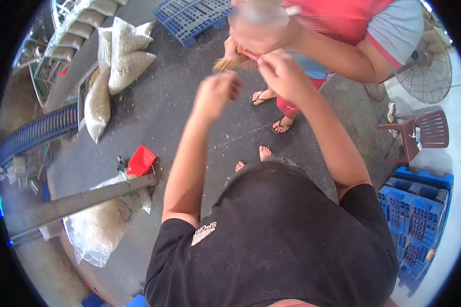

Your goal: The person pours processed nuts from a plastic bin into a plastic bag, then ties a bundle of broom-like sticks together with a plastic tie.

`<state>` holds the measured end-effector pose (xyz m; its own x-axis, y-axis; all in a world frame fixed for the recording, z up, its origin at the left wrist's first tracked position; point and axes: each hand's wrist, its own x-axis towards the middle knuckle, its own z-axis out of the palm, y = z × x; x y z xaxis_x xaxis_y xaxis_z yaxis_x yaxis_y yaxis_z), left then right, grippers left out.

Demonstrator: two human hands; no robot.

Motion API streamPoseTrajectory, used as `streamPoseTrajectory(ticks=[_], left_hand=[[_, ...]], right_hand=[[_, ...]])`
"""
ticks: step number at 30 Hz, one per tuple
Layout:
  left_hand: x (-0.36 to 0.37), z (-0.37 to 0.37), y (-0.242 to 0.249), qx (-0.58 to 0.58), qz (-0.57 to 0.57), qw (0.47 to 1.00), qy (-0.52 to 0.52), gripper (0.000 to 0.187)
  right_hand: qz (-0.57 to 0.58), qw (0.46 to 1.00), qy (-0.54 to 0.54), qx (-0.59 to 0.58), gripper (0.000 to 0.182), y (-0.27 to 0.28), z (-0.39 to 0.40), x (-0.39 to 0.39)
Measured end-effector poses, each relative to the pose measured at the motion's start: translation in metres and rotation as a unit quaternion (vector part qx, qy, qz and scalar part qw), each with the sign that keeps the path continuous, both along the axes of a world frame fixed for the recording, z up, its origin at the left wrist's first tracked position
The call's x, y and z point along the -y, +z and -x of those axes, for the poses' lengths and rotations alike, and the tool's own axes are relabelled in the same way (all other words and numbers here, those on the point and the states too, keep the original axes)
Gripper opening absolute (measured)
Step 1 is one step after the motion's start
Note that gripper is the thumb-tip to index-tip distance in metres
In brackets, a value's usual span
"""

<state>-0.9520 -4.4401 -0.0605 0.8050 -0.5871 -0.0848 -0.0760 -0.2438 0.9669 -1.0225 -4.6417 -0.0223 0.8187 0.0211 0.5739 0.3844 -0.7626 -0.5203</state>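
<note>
Near the top centre is a small bundle of straw bristles [226,65], like a hand broom, in the grip of another person in a red shirt. A thin red strip [248,54] runs from the bundle toward me. My right hand [284,74] pinches the near end of this strip between thumb and fingers. Just below the bristles, my left hand [217,97] hangs with its fingers curled and smeared by motion.
Filled sacks [125,64] lie on the floor at the upper left. A red dustpan [142,160] rests by a metal beam [87,197]. Blue pallets [417,215] stack at the right, below a brown chair [427,128] and a fan [425,74].
</note>
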Motion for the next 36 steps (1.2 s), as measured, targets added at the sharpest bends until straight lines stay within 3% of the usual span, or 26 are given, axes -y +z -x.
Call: streamPoseTrajectory(ticks=[2,3,5,7,9,11,13,17,20,23,27,29,30,31,33,34,35,36], left_hand=[[-0.010,-0.047,0.024,0.148,0.001,0.985,0.088,0.038],[-0.006,-0.074,0.036,0.118,0.055,0.988,0.088,0.034],[0.022,-0.101,0.067,0.112,0.073,0.991,0.006,0.033],[0.045,-0.137,0.070,0.111,-0.123,0.976,-0.139,0.029],[0.080,-0.153,0.072,0.104,-0.238,0.931,-0.257,0.027],[0.106,-0.163,0.078,0.083,-0.263,0.915,-0.294,0.025],[0.118,-0.171,0.084,0.050,-0.249,0.922,-0.292,0.024],[0.125,-0.179,0.081,-0.036,-0.153,0.960,-0.232,0.021],[0.115,-0.181,0.070,-0.142,-0.010,0.978,-0.151,0.019],[0.085,-0.178,0.046,-0.248,0.148,0.956,-0.050,0.017],[0.039,-0.130,-0.002,-0.314,0.326,0.888,0.081,0.016],[0.029,-0.085,-0.021,-0.276,0.402,0.866,0.112,0.024],[0.032,-0.059,-0.025,-0.261,0.438,0.843,0.170,0.035],[0.034,-0.040,-0.029,-0.238,0.461,0.837,0.172,0.032],[0.036,-0.016,-0.042,-0.125,0.367,0.901,0.193,0.021],[0.041,-0.006,-0.037,-0.038,0.303,0.927,0.220,0.012],[0.042,-0.002,-0.034,0.019,0.232,0.953,0.195,0.017],[0.046,0.002,-0.030,0.005,0.243,0.954,0.174,0.019]], right_hand=[[0.011,1.000,0.009,-0.001,0.012,-0.010,-0.005,0.001],[0.026,0.999,0.029,-0.008,0.009,-0.016,-0.009,0.001],[0.022,0.998,0.046,0.041,0.008,-0.027,-0.020,0.004],[0.040,0.995,0.047,0.084,0.008,-0.029,-0.026,0.006],[0.045,0.993,0.024,0.108,0.009,-0.026,-0.028,0.013],[0.070,0.996,0.017,0.047,0.008,-0.027,-0.028,0.020],[0.071,0.995,0.023,0.060,0.008,-0.021,-0.035,0.024],[0.079,0.993,0.042,0.083,0.009,-0.007,-0.039,0.026],[0.070,0.993,0.043,0.084,0.008,-0.006,-0.044,0.025],[0.085,0.993,0.064,0.042,0.007,-0.013,-0.050,0.030],[0.061,0.993,0.100,0.007,0.012,-0.016,-0.042,0.026],[-0.159,0.978,0.099,-0.091,0.017,-0.025,-0.038,0.024],[-0.212,0.963,0.104,-0.131,0.024,-0.028,-0.038,0.025],[-0.207,0.962,0.111,-0.137,0.024,-0.028,-0.038,0.027],[-0.333,0.894,0.078,-0.290,0.026,-0.025,-0.036,0.030],[-0.383,0.877,0.124,-0.264,0.029,-0.019,-0.035,0.028],[-0.377,0.875,0.131,-0.273,0.029,-0.019,-0.036,0.027],[-0.438,0.844,0.143,-0.274,0.028,-0.019,-0.036,0.026]])
